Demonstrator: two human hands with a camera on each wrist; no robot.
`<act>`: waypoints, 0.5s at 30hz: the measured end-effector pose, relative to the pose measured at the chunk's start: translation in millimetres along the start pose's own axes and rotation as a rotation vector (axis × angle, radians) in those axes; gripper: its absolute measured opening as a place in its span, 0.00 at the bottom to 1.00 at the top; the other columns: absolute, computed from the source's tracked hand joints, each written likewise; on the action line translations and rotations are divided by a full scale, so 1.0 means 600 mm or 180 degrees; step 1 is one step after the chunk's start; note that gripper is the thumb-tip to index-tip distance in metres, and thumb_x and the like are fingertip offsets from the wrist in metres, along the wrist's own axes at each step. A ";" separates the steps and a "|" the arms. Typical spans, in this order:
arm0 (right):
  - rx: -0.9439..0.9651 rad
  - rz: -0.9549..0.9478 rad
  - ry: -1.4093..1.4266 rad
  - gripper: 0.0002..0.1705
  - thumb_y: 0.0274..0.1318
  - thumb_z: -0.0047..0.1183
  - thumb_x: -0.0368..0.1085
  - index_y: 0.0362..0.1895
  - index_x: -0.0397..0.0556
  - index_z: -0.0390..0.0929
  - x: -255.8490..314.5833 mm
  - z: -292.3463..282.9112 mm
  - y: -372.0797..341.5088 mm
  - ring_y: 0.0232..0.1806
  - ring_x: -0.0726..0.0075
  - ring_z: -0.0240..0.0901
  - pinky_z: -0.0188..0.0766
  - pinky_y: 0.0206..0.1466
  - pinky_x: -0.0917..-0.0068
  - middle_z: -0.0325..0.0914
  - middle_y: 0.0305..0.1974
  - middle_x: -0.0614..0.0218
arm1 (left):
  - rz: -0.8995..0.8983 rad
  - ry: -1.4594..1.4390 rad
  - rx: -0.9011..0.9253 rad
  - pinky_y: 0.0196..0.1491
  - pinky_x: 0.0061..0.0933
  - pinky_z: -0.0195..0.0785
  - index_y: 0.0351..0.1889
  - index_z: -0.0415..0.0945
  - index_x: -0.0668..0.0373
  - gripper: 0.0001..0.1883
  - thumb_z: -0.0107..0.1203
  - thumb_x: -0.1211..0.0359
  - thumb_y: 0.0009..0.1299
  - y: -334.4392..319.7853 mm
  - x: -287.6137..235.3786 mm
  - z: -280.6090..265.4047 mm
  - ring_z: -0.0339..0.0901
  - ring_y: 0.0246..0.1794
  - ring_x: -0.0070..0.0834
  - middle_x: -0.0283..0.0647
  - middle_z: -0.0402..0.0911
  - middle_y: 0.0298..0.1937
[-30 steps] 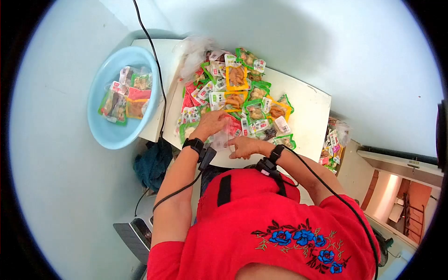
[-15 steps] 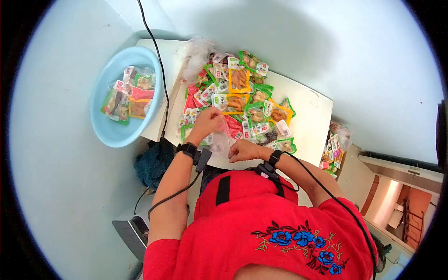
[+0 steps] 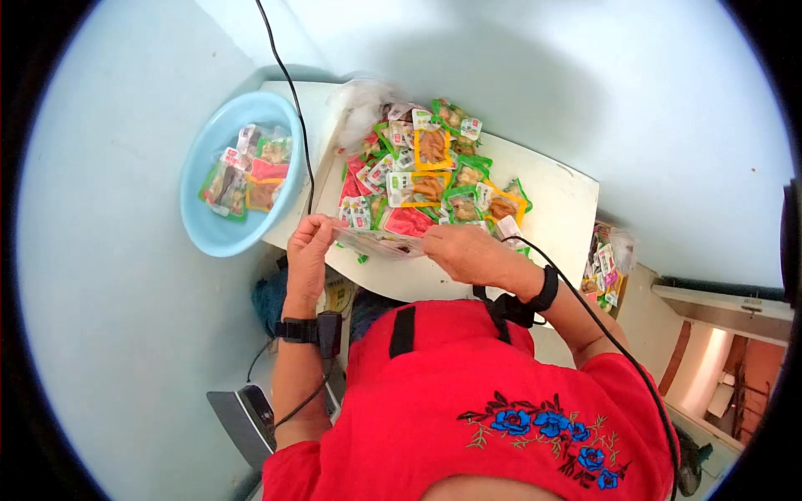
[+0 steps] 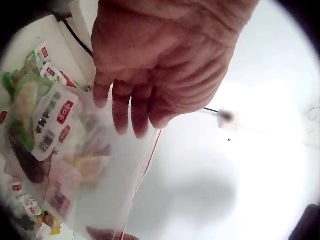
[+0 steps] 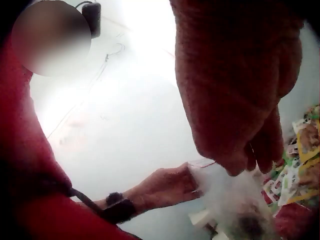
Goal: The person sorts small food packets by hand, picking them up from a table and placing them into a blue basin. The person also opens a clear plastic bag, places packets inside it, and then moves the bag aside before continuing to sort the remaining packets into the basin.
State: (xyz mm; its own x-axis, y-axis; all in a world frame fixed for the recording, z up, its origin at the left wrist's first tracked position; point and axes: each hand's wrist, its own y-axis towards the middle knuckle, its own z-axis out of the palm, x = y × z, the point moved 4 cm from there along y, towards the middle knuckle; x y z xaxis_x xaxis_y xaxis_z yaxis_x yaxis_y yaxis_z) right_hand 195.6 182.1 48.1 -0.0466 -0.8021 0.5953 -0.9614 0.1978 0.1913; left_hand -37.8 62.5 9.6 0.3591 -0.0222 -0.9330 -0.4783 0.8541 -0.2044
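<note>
Holding a clear plastic bag stretched between the left hand and the right hand, just on the near side of the pile of packets. Pinching one end at the pile's left front corner, the other over the pile's right front; narrow grips on both sides, closed on the thin film.

Compared with half a second ago, has drawn the left hand back from over the pile's front, towards the left and nearer to the red shirt. Has lifted the right hand over the pile's front right. Has turned the bag from a slanting span in front of the pile into a broad sideways spread — now across the red packet at the pile's front. Same few packets in the blue basin, left of the pile.

In the left wrist view, a red line along the bag's edge. Through the film, a white label with a column of dark characters, a red block with pale marks and a barcode — too blurred to read. In the head view, more white labels across the pile, on packets with green, yellow or red borders; too small to read. Under the pile, a white surface.
</note>
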 end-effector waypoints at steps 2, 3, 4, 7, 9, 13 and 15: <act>-0.0086 0.0225 -0.0053 0.02 0.54 0.49 0.28 0.33 0.44 0.70 -0.011 0.000 -0.007 0.34 0.46 0.74 0.71 0.35 0.55 0.71 0.32 0.56 | -0.0080 -0.0109 0.0052 0.49 0.21 0.68 0.41 0.76 0.60 0.05 0.54 0.68 0.74 0.009 0.017 -0.002 0.75 0.39 0.18 0.34 0.82 0.40; -0.0142 0.0366 -0.0073 0.02 0.54 0.49 0.28 0.33 0.45 0.70 -0.016 0.003 -0.011 0.35 0.47 0.74 0.71 0.35 0.55 0.71 0.32 0.57 | -0.0078 -0.0122 0.0073 0.48 0.20 0.67 0.41 0.77 0.60 0.05 0.54 0.68 0.73 0.014 0.021 -0.006 0.75 0.39 0.17 0.34 0.82 0.39; -0.0192 0.0552 0.0027 0.06 0.53 0.50 0.26 0.37 0.46 0.72 -0.019 0.005 -0.015 0.38 0.49 0.75 0.73 0.38 0.57 0.74 0.35 0.57 | -0.0090 -0.0141 0.0100 0.48 0.20 0.67 0.41 0.77 0.60 0.05 0.54 0.69 0.73 0.020 0.026 -0.008 0.75 0.39 0.17 0.33 0.82 0.39; -0.0786 0.0666 0.0154 0.16 0.51 0.50 0.25 0.46 0.45 0.74 -0.035 0.023 -0.025 0.43 0.46 0.76 0.74 0.43 0.56 0.78 0.41 0.55 | -0.0166 -0.0103 0.0224 0.48 0.20 0.67 0.41 0.77 0.59 0.05 0.54 0.68 0.74 0.034 0.034 -0.010 0.74 0.40 0.19 0.33 0.81 0.40; -0.1212 0.0922 0.0334 0.19 0.54 0.50 0.25 0.52 0.46 0.73 -0.033 0.030 -0.028 0.44 0.46 0.78 0.74 0.44 0.58 0.80 0.43 0.52 | -0.0221 -0.0058 0.0430 0.54 0.28 0.69 0.41 0.76 0.59 0.06 0.52 0.67 0.75 0.051 0.053 -0.030 0.78 0.47 0.26 0.38 0.82 0.44; -0.1509 0.1715 0.0865 0.11 0.56 0.52 0.27 0.44 0.45 0.77 -0.037 0.046 -0.031 0.37 0.48 0.79 0.74 0.40 0.61 0.80 0.34 0.52 | -0.0379 0.0040 0.0733 0.53 0.27 0.69 0.42 0.76 0.61 0.07 0.55 0.67 0.73 0.062 0.039 -0.026 0.78 0.44 0.25 0.38 0.82 0.43; -0.1569 0.1825 0.0920 0.07 0.55 0.54 0.27 0.39 0.44 0.79 -0.038 0.052 -0.033 0.35 0.49 0.78 0.74 0.39 0.63 0.80 0.32 0.52 | -0.0449 0.0164 0.0721 0.43 0.16 0.64 0.41 0.79 0.60 0.05 0.57 0.69 0.71 0.064 0.031 -0.023 0.71 0.35 0.13 0.29 0.80 0.36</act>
State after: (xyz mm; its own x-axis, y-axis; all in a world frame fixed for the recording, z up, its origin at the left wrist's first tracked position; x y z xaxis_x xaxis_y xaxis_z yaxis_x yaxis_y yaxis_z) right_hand 207.4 179.1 6.5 -0.3591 -0.3365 0.8705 -0.5759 0.8139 0.0771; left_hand -60.6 87.9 -19.5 0.3654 -0.1708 -0.9150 -0.2328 0.9350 -0.2675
